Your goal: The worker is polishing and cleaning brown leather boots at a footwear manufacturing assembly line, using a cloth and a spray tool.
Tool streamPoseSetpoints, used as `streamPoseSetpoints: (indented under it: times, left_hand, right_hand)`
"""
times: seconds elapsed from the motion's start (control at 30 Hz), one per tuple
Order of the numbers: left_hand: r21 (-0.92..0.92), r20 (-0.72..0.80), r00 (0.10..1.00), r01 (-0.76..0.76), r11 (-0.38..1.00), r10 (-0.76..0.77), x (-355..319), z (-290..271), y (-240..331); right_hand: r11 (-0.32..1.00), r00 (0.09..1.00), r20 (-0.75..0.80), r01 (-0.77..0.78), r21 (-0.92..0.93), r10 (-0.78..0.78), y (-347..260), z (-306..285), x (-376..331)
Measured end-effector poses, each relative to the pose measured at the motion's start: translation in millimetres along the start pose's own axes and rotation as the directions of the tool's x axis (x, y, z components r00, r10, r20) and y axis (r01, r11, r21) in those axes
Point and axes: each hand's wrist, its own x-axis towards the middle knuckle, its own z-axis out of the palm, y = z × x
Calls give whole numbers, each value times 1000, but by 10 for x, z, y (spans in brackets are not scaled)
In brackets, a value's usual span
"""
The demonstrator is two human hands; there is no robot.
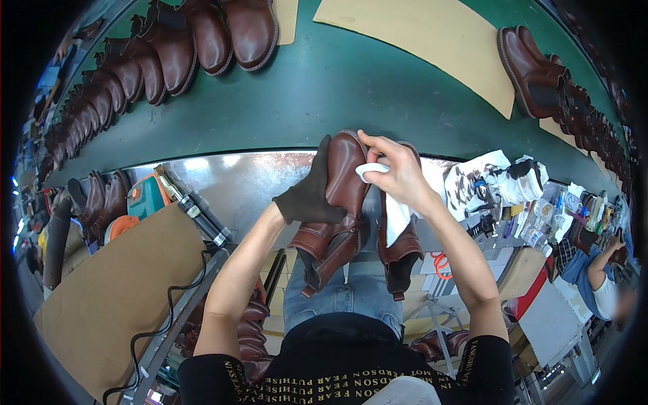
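Brown leather: in the head view, one ankle boot (pixel 346 165), toe pointing away past the near edge of the green worktop (pixel 304 101), shaft toward the lap (pixel 341 300). Left hand (pixel 312 192): dark-gloved, grasping the ankle boot's side. Right hand (pixel 398 170): bare, pinching a white cloth (pixel 398 219), fingertips near the toe. Second boot (pixel 399 252): alongside, partly under the cloth. Good wiping, I judge, wants a firm hold, light strokes, clean fold outward. Edges: metal strip (pixel 263 192) nearest; stained cloths (pixel 476 179) rightward. Open room: bare green ahead, between left boot row (pixel 172 57) and right boots (pixel 533 67).
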Motion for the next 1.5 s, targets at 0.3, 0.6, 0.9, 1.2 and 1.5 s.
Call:
streamPoseSetpoints:
  times: [0.3,0.6,0.9,1.2,1.5]
  left_hand:
    - [-88,-22,999,-52,995,50,2,-13,-50]
    - [49,-39,993,-113,992,115,13,30,-112]
    - [22,-30,997,-70,997,70,18,6,-106]
    - [123,-45,996,-67,990,73,-27,6,-238]
    - [237,-71,997,-16,971,34,66,91,-116]
  right_hand:
    - [964,993,-116,-13,-267,-18,-141,94,10]
    - [968,981,-158,-143,-205,112,-236,176,-74]
    - [934,990,-105,55,-353,-98,-129,159,-99]
    - [845,997,-63,-64,-531,36,-282,346,-89]
    - [954,805,-544,87,-287,-237,-117,-452,-422]
